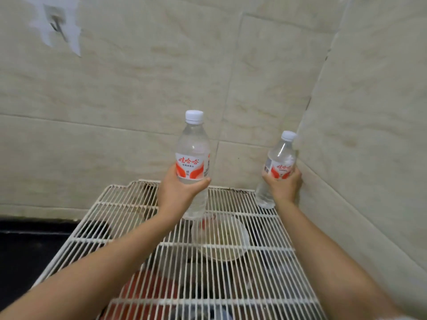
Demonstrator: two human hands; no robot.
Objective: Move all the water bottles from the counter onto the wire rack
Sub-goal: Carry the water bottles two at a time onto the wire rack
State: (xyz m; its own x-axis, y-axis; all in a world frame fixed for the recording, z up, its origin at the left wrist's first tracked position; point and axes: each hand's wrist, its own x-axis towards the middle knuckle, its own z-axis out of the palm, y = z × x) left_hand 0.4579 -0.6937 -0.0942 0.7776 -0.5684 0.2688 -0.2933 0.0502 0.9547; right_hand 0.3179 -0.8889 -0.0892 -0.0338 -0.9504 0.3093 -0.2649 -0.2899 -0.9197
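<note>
Two clear water bottles with white caps and red-and-white labels, each gripped in one hand above a white wire rack [231, 199]. Left hand [178, 192] wrapped around the middle of the left bottle [193, 158], thumb across the front just under the label, fingers curled behind; bottle upright, base low over the rack's middle, contact with the wires impossible to tell. Right hand [285, 184] closed around the right bottle [278, 165] at its label, fingers on the far side; bottle tilted slightly, cap leaning toward the right wall [369, 135], base at the rack's far right corner, seemingly on or just above the wires. Both forearms stretched forward over the rack. Beneath the wires, a round pale bowl [221, 239] and some red and dark shapes, too blurred to name. Tiled wall [115, 100] behind, with a hook [56, 24] high at the left.
</note>
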